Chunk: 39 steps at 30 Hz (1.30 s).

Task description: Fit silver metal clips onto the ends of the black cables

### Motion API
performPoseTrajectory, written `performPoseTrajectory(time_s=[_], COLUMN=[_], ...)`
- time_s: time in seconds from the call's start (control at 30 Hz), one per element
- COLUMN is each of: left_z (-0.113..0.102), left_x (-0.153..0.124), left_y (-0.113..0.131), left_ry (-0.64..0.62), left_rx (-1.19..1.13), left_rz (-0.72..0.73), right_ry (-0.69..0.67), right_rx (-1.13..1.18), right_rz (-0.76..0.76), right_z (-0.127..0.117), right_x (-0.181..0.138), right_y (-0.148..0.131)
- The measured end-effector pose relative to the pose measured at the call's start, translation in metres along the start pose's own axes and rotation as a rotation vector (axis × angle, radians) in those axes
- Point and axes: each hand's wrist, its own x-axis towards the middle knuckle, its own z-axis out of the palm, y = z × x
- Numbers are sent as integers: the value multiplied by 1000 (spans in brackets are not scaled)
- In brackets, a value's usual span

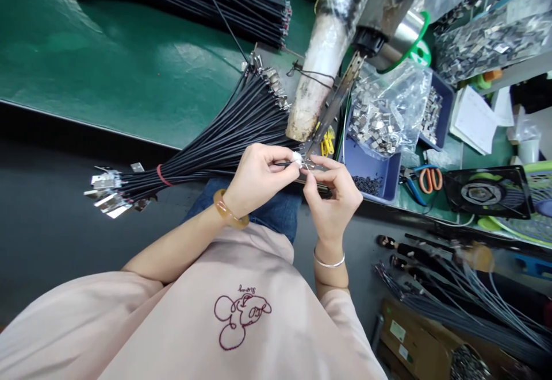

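My left hand [259, 176] is closed in a pinch on the end of a black cable [282, 164]. White wrapping shows at its fingertips. Close by on the right, the thumb and forefinger of my right hand [334, 190] pinch something thin and small that I cannot make out. Just above the fingertips hangs the dark metal tip of a soldering iron [338, 101], pointing down toward the cable end. A bundle of black cables [215, 133] with metal ends fans out beyond my left hand, tied by a red band [163, 175].
A dirty white tube [317, 64] slants beside the iron. Blue bins [390, 176] to the right hold small metal parts. Pliers [414, 187], orange-handled scissors [430, 179] and a black fan [487, 192] lie farther right. Another cable bundle [194, 0] rests on the green table [107, 81].
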Motion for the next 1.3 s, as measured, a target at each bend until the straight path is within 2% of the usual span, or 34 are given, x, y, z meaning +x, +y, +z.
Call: performPoseTrajectory(time_s=[0.27,0.47,0.73,0.93,1.2,1.3], left_z=[0,-2,-1,1,2,2], left_x=[2,3,0,0,0,0], left_y=[3,5,4,3,4,3], left_ry=[27,-60,-69,-54,21,-3], left_rx=[-8,-3,-19,-2,27,22], left_rz=[29,5,-33,13,-1,-4], right_ry=[3,-32,-31,-28,7,-27], right_rx=[-5,-15,45,-66,-112,-134], right_rz=[-15,-53,56,-83,-140,-176], right_z=[1,-5,-5,-3,0,-2], right_x=[5,1,-2,2,6,5], right_y=[-2,-1,0,0,-1,-1])
